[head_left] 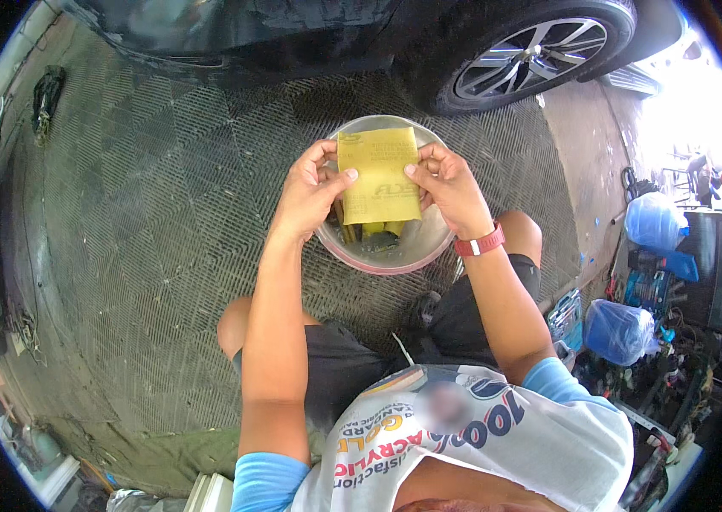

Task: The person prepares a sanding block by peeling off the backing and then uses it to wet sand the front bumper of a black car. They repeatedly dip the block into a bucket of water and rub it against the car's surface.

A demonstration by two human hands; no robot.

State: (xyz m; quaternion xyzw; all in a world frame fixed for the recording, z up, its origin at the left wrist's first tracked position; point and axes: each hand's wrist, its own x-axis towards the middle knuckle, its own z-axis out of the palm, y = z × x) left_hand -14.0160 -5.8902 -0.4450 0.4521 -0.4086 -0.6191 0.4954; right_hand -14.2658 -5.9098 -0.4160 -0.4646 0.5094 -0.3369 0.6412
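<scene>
Both hands, left hand (308, 194) and right hand (446, 183), pinched the yellow sandpaper sheet (378, 175) by its side edges above the metal basin (385, 247); even, taut tension looked best.

Between your fingertips (345, 176): matt yellow paper sheet (378, 175), slightly creased. Below your fingers: dull metal bowl (395, 256), smooth rim. Underneath: ribbed, matt floor grating (147, 222).

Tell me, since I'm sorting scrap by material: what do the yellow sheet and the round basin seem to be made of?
The yellow sheet, held by the left hand and right hand, looks like matte paper, likely the backing of sandpaper: thin, flat, printed. The round basin looks like bare metal, with a grey, shiny wall.
</scene>
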